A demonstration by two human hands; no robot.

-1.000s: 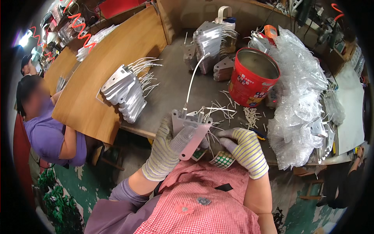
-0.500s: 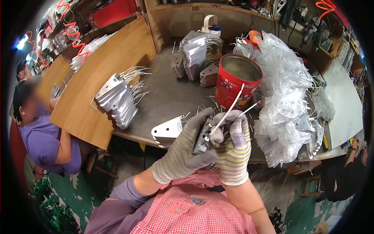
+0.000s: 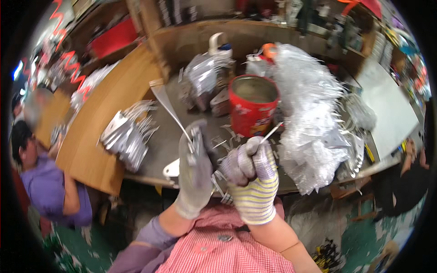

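Both my hands wear striped work gloves and are raised over the table's front edge. My left hand (image 3: 195,175) holds a small grey metal part (image 3: 196,140) upright against its fingers; motion smears its outline. A pale wire (image 3: 170,107) sticks up from the part toward the back left. My right hand (image 3: 251,175), beside it, is closed in a fist around a thin white wire-like piece (image 3: 272,132) that points up and right. Beneath my left hand a white triangular metal plate (image 3: 171,169) pokes out. Past my right hand stands a red can (image 3: 252,116).
Stacked metal plates with white wires (image 3: 125,139) lie at left by a wooden board (image 3: 107,118). More wrapped plates (image 3: 202,75) stand at the back. A bubble-wrap heap (image 3: 307,109) fills the right. Another person in purple (image 3: 50,186) sits at far left.
My hands have moved apart; the left shifted left with the grey part. Its wire now points up and left instead of right. The right hand has closed into a fist. The view has shifted.
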